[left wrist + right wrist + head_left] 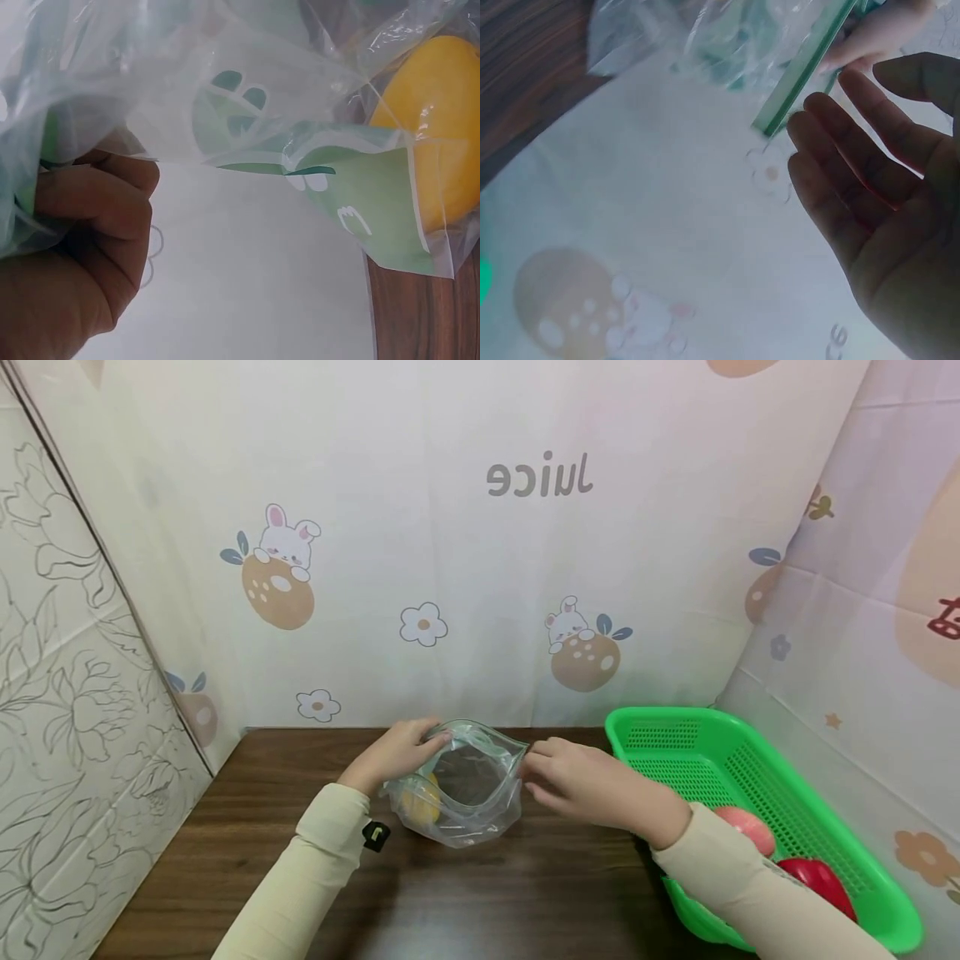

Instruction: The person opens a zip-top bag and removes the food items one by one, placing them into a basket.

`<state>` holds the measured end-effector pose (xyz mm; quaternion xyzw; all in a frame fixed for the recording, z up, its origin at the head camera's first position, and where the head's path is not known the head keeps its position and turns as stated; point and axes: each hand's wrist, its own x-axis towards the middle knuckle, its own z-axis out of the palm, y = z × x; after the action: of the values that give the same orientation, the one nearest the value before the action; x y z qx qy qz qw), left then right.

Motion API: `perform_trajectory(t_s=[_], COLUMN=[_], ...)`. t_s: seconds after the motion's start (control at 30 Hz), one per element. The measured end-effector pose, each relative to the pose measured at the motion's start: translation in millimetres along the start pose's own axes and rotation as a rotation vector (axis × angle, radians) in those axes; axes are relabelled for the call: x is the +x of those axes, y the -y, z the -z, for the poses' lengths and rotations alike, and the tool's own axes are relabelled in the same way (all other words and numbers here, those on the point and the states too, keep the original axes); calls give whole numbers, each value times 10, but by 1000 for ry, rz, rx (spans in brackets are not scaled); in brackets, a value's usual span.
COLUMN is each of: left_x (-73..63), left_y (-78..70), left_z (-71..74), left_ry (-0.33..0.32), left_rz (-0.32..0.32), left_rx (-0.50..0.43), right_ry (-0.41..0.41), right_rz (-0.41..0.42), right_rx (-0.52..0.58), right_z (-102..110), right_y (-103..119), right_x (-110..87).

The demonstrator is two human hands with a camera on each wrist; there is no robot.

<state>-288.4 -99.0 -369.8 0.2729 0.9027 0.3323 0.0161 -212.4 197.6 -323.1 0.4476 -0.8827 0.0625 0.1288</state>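
Observation:
A clear zip-top bag (pixel 480 822) with green printing stands open-mouthed on the dark wooden table (pixel 247 860). Inside it, on the left, lies a smooth yellow oval fruit (pixel 431 127) that looks like a mango. My left hand (pixel 397 753) grips the bag's left rim with curled fingers (pixel 97 195). At the right corner of the mouth is my right hand (pixel 577 781). In the right wrist view its fingers (pixel 855 150) are spread and lightly bent, their tips right beside the green zip strip (pixel 802 75), not pinching it.
A green mesh basket (pixel 795 777) stands to the right, partly under my right forearm. It holds a pink round fruit (pixel 750 828) and a glossy red item (pixel 819 883). A printed cloth wall (pixel 480 560) rises behind the table's far edge.

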Motion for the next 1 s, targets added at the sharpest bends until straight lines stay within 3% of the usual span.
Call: perform_trajectory(t_s=[0.1, 0.23, 0.63, 0.8, 0.93, 1.0], left_x=[-6, -9, -6, -1, -1, 1], left_y=[-4, 6, 7, 5, -9, -21], left_z=[11, 9, -2, -7, -9, -10], left_ry=[6, 4, 22, 30, 36, 31], left_rz=[7, 1, 2, 0, 5, 1], left_rx=[-5, -9, -16, -31, -41, -45], right_ry=[-23, 14, 235, 298, 391, 424], right_rz=[64, 87, 40, 1, -78, -111], right_rx=[-23, -11, 102, 90, 86, 22], right_z=[-85, -174, -560, -743, -865, -920], right_y=[55, 116, 186, 192, 207, 222], right_x=[151, 330, 790, 983, 1091, 1142])
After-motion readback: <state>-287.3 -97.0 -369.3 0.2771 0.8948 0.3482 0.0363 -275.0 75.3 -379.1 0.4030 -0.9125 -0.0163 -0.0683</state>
